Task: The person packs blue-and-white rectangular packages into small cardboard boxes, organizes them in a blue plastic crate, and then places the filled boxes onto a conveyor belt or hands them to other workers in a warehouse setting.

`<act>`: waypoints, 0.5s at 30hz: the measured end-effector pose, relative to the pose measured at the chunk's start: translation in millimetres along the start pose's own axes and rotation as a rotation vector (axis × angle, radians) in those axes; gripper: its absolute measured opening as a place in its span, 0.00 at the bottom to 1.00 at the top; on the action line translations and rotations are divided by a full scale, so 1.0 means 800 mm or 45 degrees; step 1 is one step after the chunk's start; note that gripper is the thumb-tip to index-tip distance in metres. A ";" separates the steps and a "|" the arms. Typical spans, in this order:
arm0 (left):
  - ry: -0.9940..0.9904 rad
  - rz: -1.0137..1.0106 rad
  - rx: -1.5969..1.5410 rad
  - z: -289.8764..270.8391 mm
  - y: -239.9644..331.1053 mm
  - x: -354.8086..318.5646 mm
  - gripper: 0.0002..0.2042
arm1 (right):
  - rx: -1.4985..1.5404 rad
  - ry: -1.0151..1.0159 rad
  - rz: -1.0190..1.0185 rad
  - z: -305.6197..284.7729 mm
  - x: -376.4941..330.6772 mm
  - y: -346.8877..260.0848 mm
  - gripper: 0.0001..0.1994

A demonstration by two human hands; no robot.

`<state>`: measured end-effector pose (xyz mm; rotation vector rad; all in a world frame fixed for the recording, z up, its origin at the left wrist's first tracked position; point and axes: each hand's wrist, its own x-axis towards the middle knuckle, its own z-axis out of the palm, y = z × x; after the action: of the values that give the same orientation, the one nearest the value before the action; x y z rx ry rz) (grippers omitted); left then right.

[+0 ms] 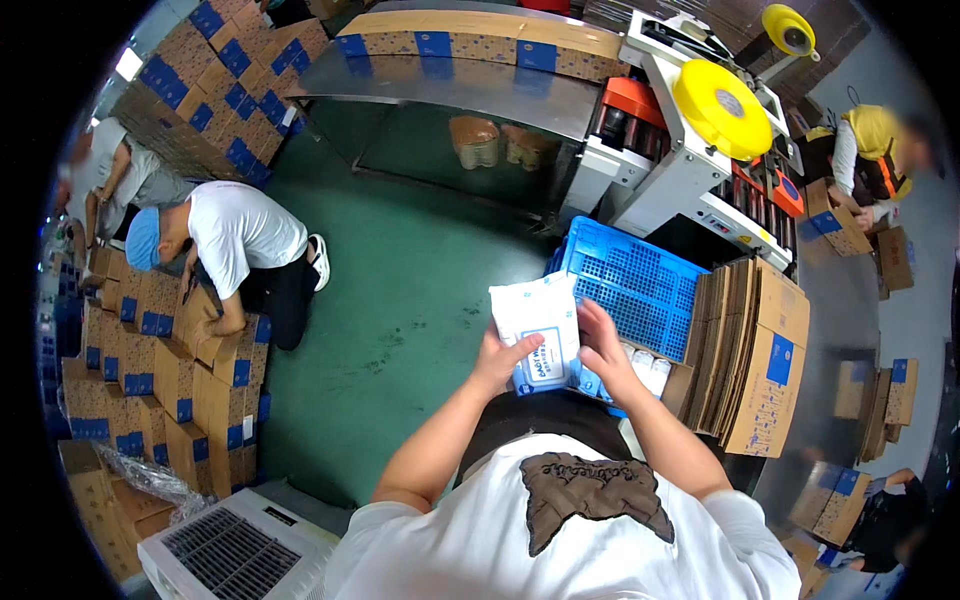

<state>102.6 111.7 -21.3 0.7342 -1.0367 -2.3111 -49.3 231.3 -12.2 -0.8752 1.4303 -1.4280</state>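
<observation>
My left hand (503,361) clasps white packet (532,307), apparently for steadiness | right hand (610,362), fingers parted, at packet's right edge, grip unclear

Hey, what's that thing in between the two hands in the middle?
A soft white and blue packet lies between the left hand and the right hand; the head view shows it.

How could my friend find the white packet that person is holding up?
Find the big blue crate, right of the picture's middle. Off its lower left, the white packet is between the person's left hand and right hand. Unlike the white packs lying lower down to the right, it is held up, with a blue-framed label on its front.
</observation>
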 end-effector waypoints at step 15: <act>0.872 0.585 0.308 -0.064 0.039 0.043 0.21 | -0.357 0.302 -0.112 0.153 0.145 -0.012 0.26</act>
<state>117.6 45.1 -35.0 1.1347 -1.0180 -1.3999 24.4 79.8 -6.5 -0.9768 1.8233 -1.4555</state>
